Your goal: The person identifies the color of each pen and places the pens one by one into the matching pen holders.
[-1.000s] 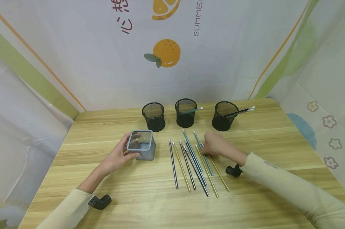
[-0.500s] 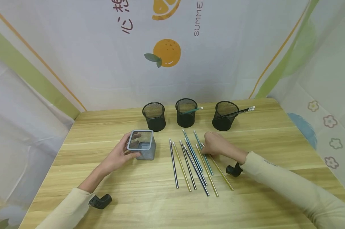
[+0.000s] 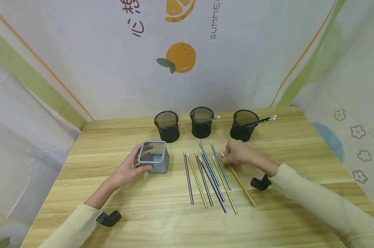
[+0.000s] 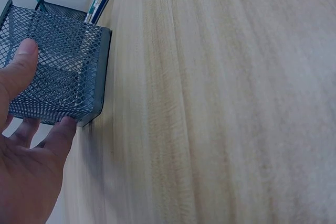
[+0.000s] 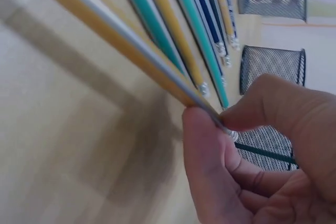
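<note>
My left hand holds the square grey mesh pen holder, which stands at the left of the table. In the left wrist view the thumb lies along one mesh side of the holder and fingers touch another. With thumb and forefinger, my right hand pinches a yellow pencil near its eraser end. The right wrist view shows this pencil slanting across, its shadow on the table below. Left of it, several navy, black, teal and yellow pencils lie side by side, among them a teal pencil.
Three round black mesh cups stand in a row behind the pencils. Nothing shows in the left cup. A teal pencil leans in the middle cup, and black pencils lean in the right cup. A printed curtain hangs behind the table.
My right hand has moved slightly right with the yellow pencil, whose near end has swung right, away from the other pencils. The left hand and pen holder have stayed in place.
</note>
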Motion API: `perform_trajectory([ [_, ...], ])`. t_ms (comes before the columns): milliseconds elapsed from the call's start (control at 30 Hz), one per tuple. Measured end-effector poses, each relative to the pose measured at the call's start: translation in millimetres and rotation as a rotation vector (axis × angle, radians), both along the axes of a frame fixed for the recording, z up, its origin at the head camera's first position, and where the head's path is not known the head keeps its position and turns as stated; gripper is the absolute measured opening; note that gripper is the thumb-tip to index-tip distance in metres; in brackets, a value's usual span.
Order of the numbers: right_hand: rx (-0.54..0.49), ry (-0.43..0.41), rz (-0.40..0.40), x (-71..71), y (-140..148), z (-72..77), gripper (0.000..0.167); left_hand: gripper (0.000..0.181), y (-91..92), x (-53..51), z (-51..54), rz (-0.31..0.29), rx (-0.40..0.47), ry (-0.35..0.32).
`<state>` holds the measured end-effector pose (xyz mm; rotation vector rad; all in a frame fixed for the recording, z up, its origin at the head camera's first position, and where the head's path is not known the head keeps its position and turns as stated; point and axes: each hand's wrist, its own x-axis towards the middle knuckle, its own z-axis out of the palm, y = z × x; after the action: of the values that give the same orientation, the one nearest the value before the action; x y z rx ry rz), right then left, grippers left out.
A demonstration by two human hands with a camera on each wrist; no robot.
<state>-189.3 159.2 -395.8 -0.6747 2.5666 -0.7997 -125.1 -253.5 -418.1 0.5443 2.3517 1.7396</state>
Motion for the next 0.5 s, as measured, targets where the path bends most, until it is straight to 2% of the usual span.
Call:
perform_trajectory([
  [200, -0.02, -0.005, -0.028, -0.5, 6.6, 12.4, 0.018, 0.079, -0.2, -0.2, 0.6, -0.005, 0.002, 0.01],
  [333, -0.063, -0.023, -0.053, -0.8, 9.0, 17.0, 0.012, 0.08, -0.5, -0.5, 0.7, -0.007, 0.004, 0.016],
  [500, -0.13, -0.011, -0.04, -1.4, 10.8, 18.6, 0.006, 0.079, -1.1, -0.1, -0.1, -0.007, 0.006, 0.012],
])
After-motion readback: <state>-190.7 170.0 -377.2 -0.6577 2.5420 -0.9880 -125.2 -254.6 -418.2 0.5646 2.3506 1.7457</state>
